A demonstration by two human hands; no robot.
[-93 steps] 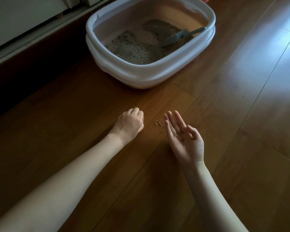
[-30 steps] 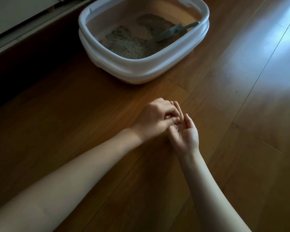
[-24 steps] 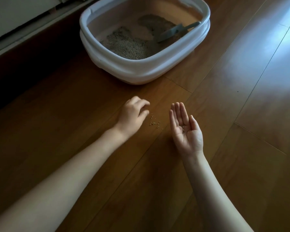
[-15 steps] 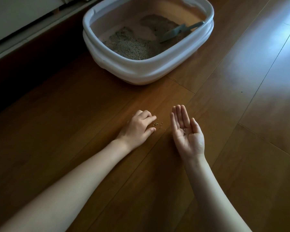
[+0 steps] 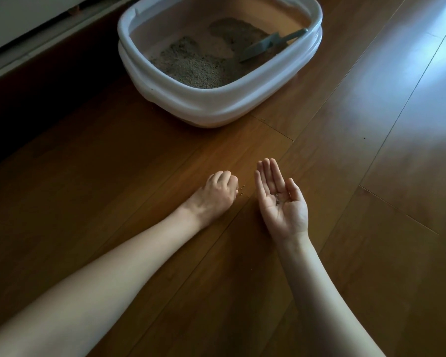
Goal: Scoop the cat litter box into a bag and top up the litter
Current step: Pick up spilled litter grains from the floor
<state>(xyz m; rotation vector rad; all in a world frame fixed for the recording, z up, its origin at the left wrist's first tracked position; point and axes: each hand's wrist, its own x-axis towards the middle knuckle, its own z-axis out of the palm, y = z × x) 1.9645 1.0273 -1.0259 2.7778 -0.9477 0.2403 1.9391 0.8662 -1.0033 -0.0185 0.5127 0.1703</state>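
On the wood floor [image 5: 139, 176], spilled litter grains [image 5: 241, 190] are flanked by a curled left hand [image 5: 218, 195] and an open, grain-cupping right hand [image 5: 281, 199]; beyond, the scoop [image 5: 265, 45] is angled handle-right in the litter box [image 5: 216, 106].

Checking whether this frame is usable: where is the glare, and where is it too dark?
Head view: window glare washes out the floor at upper right; deep shadow along the left wall; straight lines bow from the wide lens; litter box and both hands stay legible.

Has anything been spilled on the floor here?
Yes. A few small tan litter grains lie on the brown wooden floor, between the curled left hand and the open, palm-up right hand, well outside the white plastic litter box.
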